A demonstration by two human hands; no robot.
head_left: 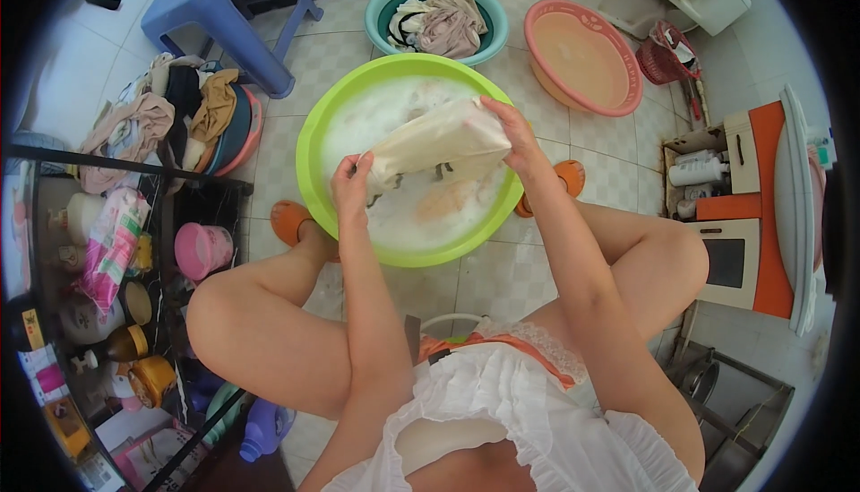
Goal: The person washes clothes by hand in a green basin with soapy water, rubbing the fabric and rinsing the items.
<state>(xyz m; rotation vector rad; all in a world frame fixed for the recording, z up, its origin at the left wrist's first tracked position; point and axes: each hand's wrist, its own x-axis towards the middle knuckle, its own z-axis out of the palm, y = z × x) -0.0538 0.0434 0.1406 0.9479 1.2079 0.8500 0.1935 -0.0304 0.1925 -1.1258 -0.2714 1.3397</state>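
Stretched between my two hands is a wet cream-coloured cloth garment (437, 139), held over a lime-green plastic basin (310, 176). My left hand (351, 183) grips its left end, where dark patches or trim show along the lower edge. At the other end, my right hand (512, 132) pinches the upper right corner and side. White suds (363, 105) cover the water in the basin. A peach-coloured patch (447, 199), perhaps submerged cloth, shows through the foam below the garment.
Beyond stands a teal basin (371, 18) of crumpled clothes, with a pink basin (635, 89) of water to its right. A blue plastic stool (259, 55) and a clothes pile (144, 112) are at left, above a shelf of bottles (121, 344). A cabinet (729, 257) lines the right.
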